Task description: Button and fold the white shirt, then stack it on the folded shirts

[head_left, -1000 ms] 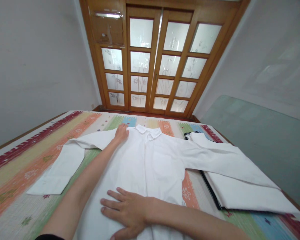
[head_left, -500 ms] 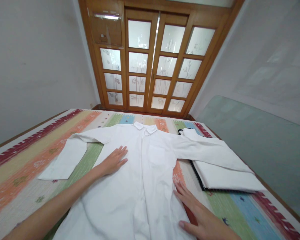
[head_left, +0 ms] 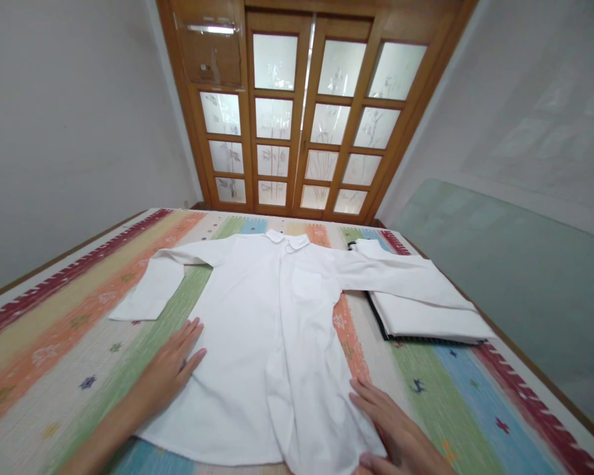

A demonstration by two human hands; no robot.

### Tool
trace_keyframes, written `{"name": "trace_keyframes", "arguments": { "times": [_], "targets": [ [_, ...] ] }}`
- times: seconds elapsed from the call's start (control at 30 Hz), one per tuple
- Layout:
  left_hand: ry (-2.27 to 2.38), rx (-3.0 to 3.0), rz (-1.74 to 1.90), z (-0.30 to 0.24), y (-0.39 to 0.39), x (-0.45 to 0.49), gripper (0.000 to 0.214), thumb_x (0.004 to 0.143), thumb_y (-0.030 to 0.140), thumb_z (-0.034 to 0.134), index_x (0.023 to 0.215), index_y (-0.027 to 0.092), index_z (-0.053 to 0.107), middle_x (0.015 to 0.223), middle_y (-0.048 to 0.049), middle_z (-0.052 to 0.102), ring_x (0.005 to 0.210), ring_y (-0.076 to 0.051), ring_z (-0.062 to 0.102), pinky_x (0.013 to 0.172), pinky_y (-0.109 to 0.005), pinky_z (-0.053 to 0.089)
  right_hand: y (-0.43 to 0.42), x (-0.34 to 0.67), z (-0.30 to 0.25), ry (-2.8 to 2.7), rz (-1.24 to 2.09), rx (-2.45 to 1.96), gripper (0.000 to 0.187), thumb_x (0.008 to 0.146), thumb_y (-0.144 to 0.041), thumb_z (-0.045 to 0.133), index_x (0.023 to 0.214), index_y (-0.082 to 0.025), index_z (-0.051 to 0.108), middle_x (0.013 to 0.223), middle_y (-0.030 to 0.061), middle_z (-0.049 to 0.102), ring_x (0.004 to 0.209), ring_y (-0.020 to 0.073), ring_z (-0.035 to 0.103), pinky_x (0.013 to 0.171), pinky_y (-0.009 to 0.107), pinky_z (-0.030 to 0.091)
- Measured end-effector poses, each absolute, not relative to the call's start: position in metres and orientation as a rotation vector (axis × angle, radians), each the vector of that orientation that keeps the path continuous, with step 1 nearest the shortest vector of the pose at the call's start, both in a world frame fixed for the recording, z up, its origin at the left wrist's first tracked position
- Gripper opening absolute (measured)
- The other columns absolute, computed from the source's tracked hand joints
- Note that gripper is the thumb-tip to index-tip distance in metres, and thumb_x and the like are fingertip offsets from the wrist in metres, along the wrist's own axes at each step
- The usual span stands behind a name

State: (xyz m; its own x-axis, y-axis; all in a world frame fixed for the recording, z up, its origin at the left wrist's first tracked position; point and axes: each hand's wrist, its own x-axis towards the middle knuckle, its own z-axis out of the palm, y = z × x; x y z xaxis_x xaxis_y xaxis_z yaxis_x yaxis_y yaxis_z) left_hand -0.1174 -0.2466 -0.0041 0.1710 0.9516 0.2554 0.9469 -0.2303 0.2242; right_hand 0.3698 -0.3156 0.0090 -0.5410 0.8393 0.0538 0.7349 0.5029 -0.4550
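Left hand and right hand are lying flat and open, gripping nothing, pressing the side edges of the white shirt between them. Striped cover is lying bare outside each hand.

Single head-worn view, wide lens, looking forward and steeply down from the near edge of a striped cloth. Close range: the white shirt fills the lower centre, with the left hand and right hand entering at the bottom edge. The wooden glazed door faces the camera at the far end, walls to either side.
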Motion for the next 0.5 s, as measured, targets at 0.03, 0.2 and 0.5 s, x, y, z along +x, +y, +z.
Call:
{"name": "trace_keyframes", "arguments": {
  "times": [0.03,0.2,0.5],
  "targets": [
    [2.004,2.321,0.600,-0.003,-0.255,-0.119,0.058,0.089,0.050,0.038,0.135,0.017,0.050,0.143,-0.0109,0.049,0.132,-0.027,0.045,0.110,-0.042,0.037,-0.317,0.372,0.008,-2.485,0.527,-1.342,0.058,0.086,-0.040,0.059,0.142,-0.030,0.045,0.145,0.0112,0.045,0.133,0.0285,0.043,0.106,0.046,0.042],
    [2.195,1.938,0.781,0.011,-0.292,-0.125,0.050,0.078,0.053,0.047,0.114,0.021,0.061,0.112,-0.0096,0.068,0.099,-0.029,0.064,0.094,-0.041,0.050,-0.324,0.371,-0.002,-2.425,0.447,-1.342,0.046,0.092,-0.028,0.049,0.138,-0.028,0.050,0.138,0.0104,0.054,0.127,0.0242,0.051,0.104,0.040,0.045],
    [2.113,1.375,0.898,0.038,-0.326,-0.125,0.050,0.061,0.060,0.057,0.094,0.022,0.064,0.059,0.0009,0.063,0.057,-0.022,0.063,0.056,-0.030,0.050,-0.333,0.359,-0.002,-2.184,0.252,-1.354,0.040,0.088,-0.019,0.045,0.127,-0.023,0.054,0.116,0.0109,0.062,0.104,0.0207,0.064,0.087,0.034,0.054]
  ]
}}
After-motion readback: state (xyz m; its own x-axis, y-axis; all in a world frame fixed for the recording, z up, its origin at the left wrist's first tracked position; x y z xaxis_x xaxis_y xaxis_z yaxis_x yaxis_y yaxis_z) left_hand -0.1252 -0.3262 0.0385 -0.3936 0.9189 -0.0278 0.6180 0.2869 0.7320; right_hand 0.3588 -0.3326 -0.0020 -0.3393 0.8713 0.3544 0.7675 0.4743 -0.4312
